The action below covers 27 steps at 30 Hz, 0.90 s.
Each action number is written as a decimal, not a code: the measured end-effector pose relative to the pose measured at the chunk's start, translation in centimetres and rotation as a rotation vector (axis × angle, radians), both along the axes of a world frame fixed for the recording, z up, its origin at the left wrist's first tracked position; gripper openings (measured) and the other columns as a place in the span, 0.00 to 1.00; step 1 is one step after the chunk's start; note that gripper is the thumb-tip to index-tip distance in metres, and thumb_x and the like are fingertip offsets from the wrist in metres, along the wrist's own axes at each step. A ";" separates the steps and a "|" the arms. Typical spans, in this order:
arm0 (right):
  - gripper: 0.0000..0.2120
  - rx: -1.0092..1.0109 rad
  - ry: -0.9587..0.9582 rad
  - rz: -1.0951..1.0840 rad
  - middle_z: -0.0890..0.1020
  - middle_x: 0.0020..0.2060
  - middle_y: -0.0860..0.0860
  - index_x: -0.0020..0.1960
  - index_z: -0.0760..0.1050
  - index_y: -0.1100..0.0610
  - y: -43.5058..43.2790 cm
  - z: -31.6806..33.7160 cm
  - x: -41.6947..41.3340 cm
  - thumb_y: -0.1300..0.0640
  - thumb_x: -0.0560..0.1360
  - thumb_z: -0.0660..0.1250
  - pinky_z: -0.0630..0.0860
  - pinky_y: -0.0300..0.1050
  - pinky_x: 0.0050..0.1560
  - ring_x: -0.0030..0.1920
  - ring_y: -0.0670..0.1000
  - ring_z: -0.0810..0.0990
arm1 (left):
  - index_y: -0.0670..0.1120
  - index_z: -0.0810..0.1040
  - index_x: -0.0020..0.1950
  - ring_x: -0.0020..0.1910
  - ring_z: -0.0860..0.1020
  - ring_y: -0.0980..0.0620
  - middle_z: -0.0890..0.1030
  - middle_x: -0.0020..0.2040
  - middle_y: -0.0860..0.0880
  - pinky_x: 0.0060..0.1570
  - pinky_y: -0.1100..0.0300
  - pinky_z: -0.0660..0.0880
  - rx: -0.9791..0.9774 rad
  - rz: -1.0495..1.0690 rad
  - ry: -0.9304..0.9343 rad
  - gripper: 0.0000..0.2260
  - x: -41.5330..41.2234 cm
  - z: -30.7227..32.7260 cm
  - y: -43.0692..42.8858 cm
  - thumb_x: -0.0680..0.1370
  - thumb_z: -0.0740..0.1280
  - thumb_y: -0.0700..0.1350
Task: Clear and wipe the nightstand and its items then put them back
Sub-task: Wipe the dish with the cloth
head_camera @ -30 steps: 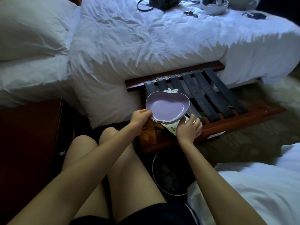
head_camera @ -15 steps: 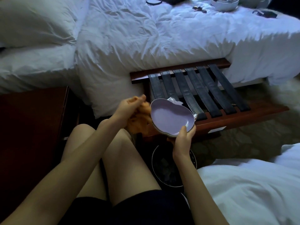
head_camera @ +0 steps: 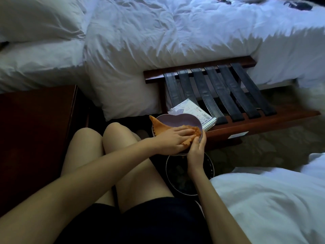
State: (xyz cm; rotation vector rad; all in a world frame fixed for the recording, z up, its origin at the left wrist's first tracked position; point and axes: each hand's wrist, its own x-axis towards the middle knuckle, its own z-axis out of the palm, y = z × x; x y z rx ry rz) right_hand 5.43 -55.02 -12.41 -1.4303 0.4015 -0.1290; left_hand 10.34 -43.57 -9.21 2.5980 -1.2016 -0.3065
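While the left hand (head_camera: 173, 139) lay with its fingers nearly straight, pressing an orange scallop-edged wiping cloth (head_camera: 159, 127) into a lilac apple-shaped ceramic dish (head_camera: 171, 120), the right hand (head_camera: 195, 154) curled its fingers over the dish's near rim and gripped it, just past the left fingertips. The dish hung in the air, well apart from the dark wooden nightstand (head_camera: 35, 131) out beyond the back of the left hand. A stack of white printed paper packets (head_camera: 190, 111) lay on the strapped wooden luggage rack (head_camera: 263, 118), just beyond the right fingertips. A round dark waste bin (head_camera: 167, 173) sat below the right wrist.

By my reading, clearing was done for at least these items, since they sat off the nightstand, and wiping the dish was in hand. Whether the nightstand top had been wiped could not be told. The packets looked unwiped, and putting everything back remained.

Half a second earlier, the left fingers had held the cloth bunched beside the dish's far-left rim, outside the bowl. Since then the cloth had gone in and spread flat under those fingers. The dish had also sunk lower, towards the knees, with the right fingers keeping their hold on the near edge.
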 end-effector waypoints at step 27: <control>0.20 -0.130 0.048 -0.049 0.66 0.70 0.56 0.74 0.57 0.59 -1.2 0.1 0.9 0.61 0.82 0.49 0.64 0.33 0.61 0.68 0.52 0.66 | 0.47 0.53 0.76 0.75 0.47 0.52 0.51 0.77 0.49 0.72 0.59 0.43 0.174 0.082 0.099 0.22 -0.3 0.5 -1.1 0.83 0.49 0.50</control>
